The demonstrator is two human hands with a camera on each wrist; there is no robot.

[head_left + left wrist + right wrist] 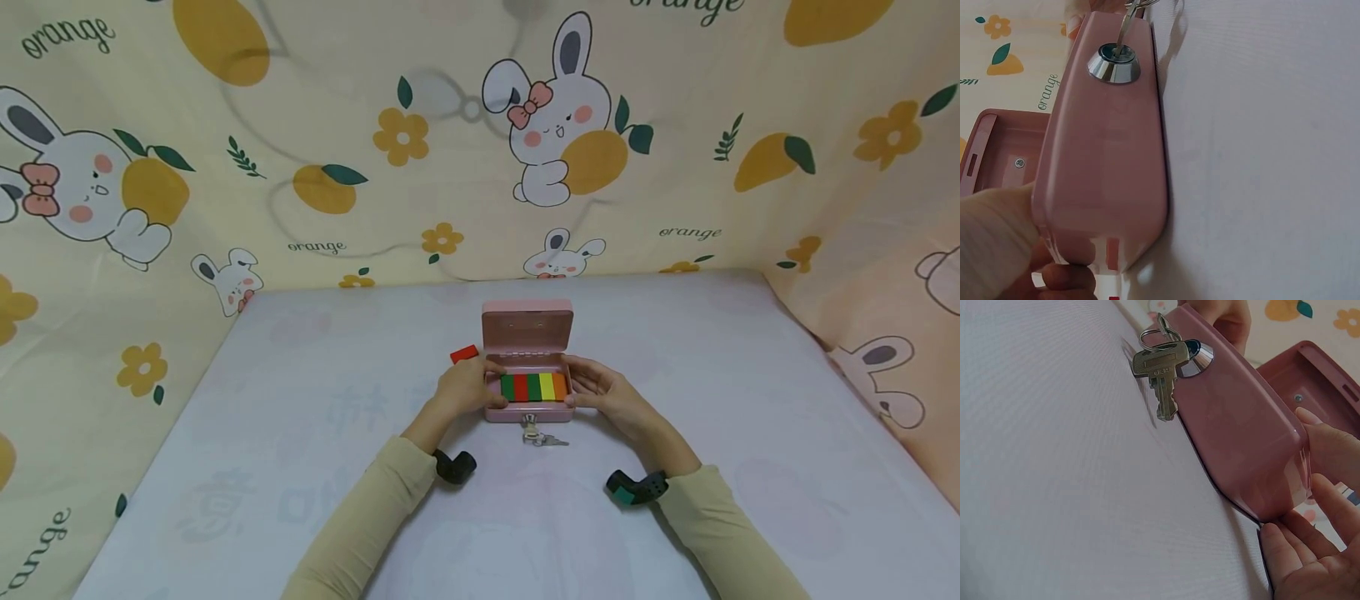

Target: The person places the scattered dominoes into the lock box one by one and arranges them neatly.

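Observation:
A pink metal box [528, 414] stands on the table, its hinged lid [527, 331] raised at the back. Inside lies a row of coloured blocks [534, 387], green, red, yellow and orange. My left hand [462, 387] grips the box's left end, thumb and a finger reaching over the rim by the row's green end. Curled fingers [1067, 277] lie against the outside there. My right hand [609, 398] holds the right end, its thumb [1310, 417] at the rim and other fingertips against the side wall. A key [1163, 375] hangs from the front lock.
Just behind my left hand lies a loose red block [464, 354]. A white cloth covers the table [300, 467]. Behind it and at the sides rises a curtain [450, 192] printed with rabbits and oranges. A dark wrist camera [455, 467] sits on my left wrist.

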